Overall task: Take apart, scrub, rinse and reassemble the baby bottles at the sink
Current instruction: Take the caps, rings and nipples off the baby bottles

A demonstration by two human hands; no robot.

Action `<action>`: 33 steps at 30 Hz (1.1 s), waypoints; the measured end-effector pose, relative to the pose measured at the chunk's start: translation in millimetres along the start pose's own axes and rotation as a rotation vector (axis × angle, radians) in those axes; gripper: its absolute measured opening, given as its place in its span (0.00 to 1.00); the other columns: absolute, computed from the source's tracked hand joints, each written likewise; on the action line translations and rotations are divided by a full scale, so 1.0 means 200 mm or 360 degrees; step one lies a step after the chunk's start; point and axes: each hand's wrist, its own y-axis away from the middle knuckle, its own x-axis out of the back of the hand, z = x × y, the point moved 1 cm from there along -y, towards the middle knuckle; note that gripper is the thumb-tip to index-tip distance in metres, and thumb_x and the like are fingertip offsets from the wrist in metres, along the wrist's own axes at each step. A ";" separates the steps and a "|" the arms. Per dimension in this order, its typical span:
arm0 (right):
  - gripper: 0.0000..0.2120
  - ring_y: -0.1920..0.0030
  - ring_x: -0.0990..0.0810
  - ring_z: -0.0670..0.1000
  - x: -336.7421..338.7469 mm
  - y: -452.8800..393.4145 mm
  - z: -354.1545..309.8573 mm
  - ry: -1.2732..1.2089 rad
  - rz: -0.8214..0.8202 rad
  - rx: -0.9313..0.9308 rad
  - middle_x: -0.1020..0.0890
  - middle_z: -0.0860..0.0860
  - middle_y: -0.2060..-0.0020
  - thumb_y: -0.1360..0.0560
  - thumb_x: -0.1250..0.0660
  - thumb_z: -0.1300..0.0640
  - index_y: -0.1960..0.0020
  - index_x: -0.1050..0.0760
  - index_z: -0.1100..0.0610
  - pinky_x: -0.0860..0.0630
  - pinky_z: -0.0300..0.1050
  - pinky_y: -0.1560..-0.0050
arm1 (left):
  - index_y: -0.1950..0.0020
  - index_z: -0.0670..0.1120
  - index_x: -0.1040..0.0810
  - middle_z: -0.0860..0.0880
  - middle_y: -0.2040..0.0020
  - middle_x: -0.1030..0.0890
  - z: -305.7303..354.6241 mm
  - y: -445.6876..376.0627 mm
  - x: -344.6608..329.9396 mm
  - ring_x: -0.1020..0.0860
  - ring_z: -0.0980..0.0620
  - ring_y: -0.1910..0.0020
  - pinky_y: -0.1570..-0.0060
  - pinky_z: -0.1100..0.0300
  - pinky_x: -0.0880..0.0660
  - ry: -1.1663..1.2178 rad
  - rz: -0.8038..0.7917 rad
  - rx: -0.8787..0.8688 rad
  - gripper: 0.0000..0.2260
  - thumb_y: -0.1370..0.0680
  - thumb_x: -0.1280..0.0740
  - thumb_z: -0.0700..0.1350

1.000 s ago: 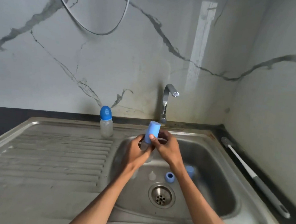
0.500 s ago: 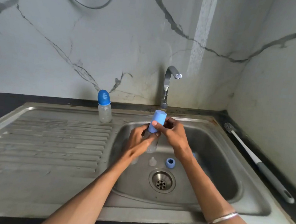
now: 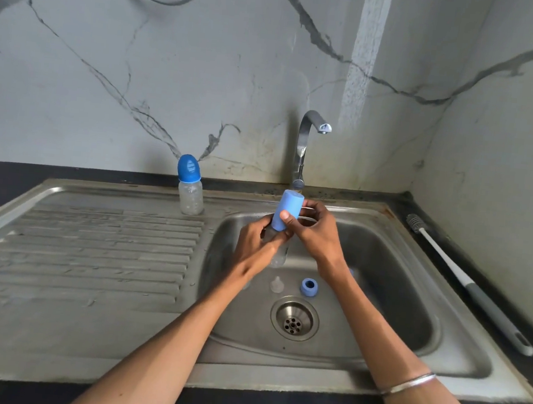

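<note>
— Right hand [image 3: 315, 236]?
— Curling its fingers [image 3: 285, 216] round a light blue sponge cylinder [image 3: 286, 214], thumb lying across the front, with a thin pale wire loop showing behind the knuckles.
— Left hand [image 3: 256, 248]?
— Wrapping round a clear bottle [image 3: 277, 256], holding it upright over the basin just below the sponge; gripping tightly, though the palm is hiding most of the glass and the neck is impossible to make out.
— Sponge going inside the bottle?
— Hard telling; the meeting point is lying behind both thumbs.
— Lying in the sink [image 3: 381, 278]?
— Clear teat [image 3: 276, 284] and blue screw ring [image 3: 309, 286] sitting near each other just behind the drain [image 3: 294, 318]. Another blue piece peeking out behind the right wrist, mostly hidden. Something clear beside the left wrist, too blurred for naming.
— Further out?
— Second bottle [image 3: 190, 191], capped in darker blue, standing upright at the back of the ribbed draining board [image 3: 92, 243]. Long bottle brush [image 3: 465, 283] with grey handle lying on the dark tabletop [image 3: 519, 372] to the right of the sink, bristles pointing towards the wall. Tap [image 3: 306, 147] arching over the basin, not visibly running.
— Any writing?
— None readable; raised marks on the dark cap are too small. Thin metal bangle [image 3: 409, 383] circling the right forearm.
</note>
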 end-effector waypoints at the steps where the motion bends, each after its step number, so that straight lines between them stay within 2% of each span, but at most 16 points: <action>1: 0.23 0.49 0.17 0.44 0.01 0.00 0.00 0.0003 0.0005 0.0004 0.16 0.48 0.50 0.32 0.21 0.49 0.41 0.24 0.55 0.20 0.38 0.51 | 0.46 0.53 0.18 0.53 0.55 0.15 0.00 0.00 -0.01 0.18 0.56 0.55 0.57 0.59 0.23 0.0006 -0.0009 0.0007 0.08 0.24 0.28 0.50; 7: 0.18 0.46 0.18 0.47 0.00 0.02 -0.01 0.0000 -0.0004 0.0073 0.17 0.49 0.47 0.26 0.25 0.55 0.38 0.24 0.56 0.22 0.37 0.51 | 0.46 0.57 0.19 0.55 0.55 0.16 -0.01 -0.01 -0.02 0.17 0.57 0.54 0.54 0.57 0.20 0.0007 -0.0017 -0.0042 0.09 0.25 0.28 0.50; 10: 0.16 0.44 0.18 0.49 0.01 0.02 -0.01 0.0019 -0.0052 0.0090 0.18 0.51 0.44 0.23 0.29 0.58 0.36 0.24 0.57 0.21 0.40 0.47 | 0.44 0.55 0.19 0.55 0.55 0.15 -0.01 -0.01 -0.02 0.17 0.57 0.54 0.52 0.57 0.20 0.0042 -0.0018 -0.0045 0.11 0.26 0.27 0.50; 13: 0.15 0.43 0.18 0.49 0.03 0.02 0.00 0.0066 -0.0151 0.0069 0.17 0.51 0.43 0.21 0.33 0.60 0.35 0.24 0.56 0.22 0.46 0.41 | 0.41 0.51 0.18 0.53 0.53 0.15 -0.02 -0.01 -0.02 0.17 0.57 0.54 0.55 0.57 0.20 0.0022 -0.0019 -0.0032 0.16 0.27 0.27 0.53; 15: 0.15 0.43 0.18 0.48 0.03 0.01 0.00 0.0071 -0.0171 0.0087 0.17 0.50 0.43 0.20 0.34 0.60 0.34 0.24 0.56 0.22 0.44 0.41 | 0.41 0.48 0.17 0.52 0.54 0.15 -0.02 -0.01 -0.02 0.18 0.56 0.57 0.58 0.59 0.23 0.0003 0.0023 -0.0038 0.18 0.28 0.27 0.54; 18: 0.17 0.44 0.18 0.47 0.01 0.03 -0.01 0.0007 -0.0134 0.0076 0.16 0.50 0.45 0.23 0.29 0.54 0.35 0.23 0.55 0.22 0.40 0.45 | 0.43 0.49 0.17 0.52 0.55 0.15 -0.02 -0.01 -0.01 0.18 0.55 0.57 0.57 0.56 0.22 -0.0020 0.0046 -0.0028 0.19 0.28 0.29 0.57; 21: 0.26 0.47 0.17 0.47 -0.02 0.03 0.02 0.0089 -0.0075 0.0028 0.15 0.50 0.48 0.31 0.23 0.44 0.38 0.23 0.55 0.20 0.46 0.45 | 0.45 0.51 0.17 0.55 0.56 0.15 -0.02 -0.01 -0.01 0.18 0.58 0.55 0.56 0.56 0.21 -0.0081 -0.0002 -0.0050 0.14 0.28 0.30 0.53; 24: 0.30 0.49 0.17 0.45 -0.01 0.03 0.03 0.0059 0.0029 -0.0022 0.16 0.49 0.49 0.35 0.19 0.44 0.39 0.24 0.55 0.19 0.41 0.48 | 0.47 0.54 0.19 0.55 0.56 0.16 -0.02 -0.01 -0.02 0.18 0.59 0.55 0.55 0.55 0.21 -0.0089 -0.0020 -0.0047 0.13 0.29 0.31 0.55; 27: 0.25 0.51 0.16 0.44 0.00 0.02 0.01 0.0020 0.0060 0.0010 0.15 0.48 0.52 0.35 0.18 0.48 0.42 0.21 0.55 0.21 0.34 0.54 | 0.45 0.54 0.18 0.53 0.53 0.15 -0.03 -0.02 -0.02 0.17 0.56 0.52 0.50 0.48 0.20 -0.0051 -0.0017 -0.0009 0.19 0.32 0.31 0.59; 30: 0.21 0.50 0.16 0.45 -0.01 0.02 0.00 0.0081 -0.0029 0.0079 0.15 0.48 0.51 0.30 0.22 0.52 0.41 0.21 0.56 0.19 0.43 0.47 | 0.43 0.55 0.17 0.52 0.51 0.14 -0.04 -0.03 -0.01 0.16 0.52 0.50 0.48 0.44 0.20 0.0007 -0.0012 0.0005 0.20 0.33 0.29 0.59; 33: 0.16 0.45 0.17 0.50 0.02 -0.01 -0.01 -0.0031 -0.0237 0.0072 0.15 0.52 0.48 0.25 0.27 0.58 0.38 0.22 0.57 0.20 0.51 0.41 | 0.47 0.61 0.18 0.51 0.51 0.14 -0.02 -0.03 -0.01 0.16 0.48 0.50 0.46 0.41 0.21 0.0070 -0.0023 0.0003 0.14 0.32 0.27 0.58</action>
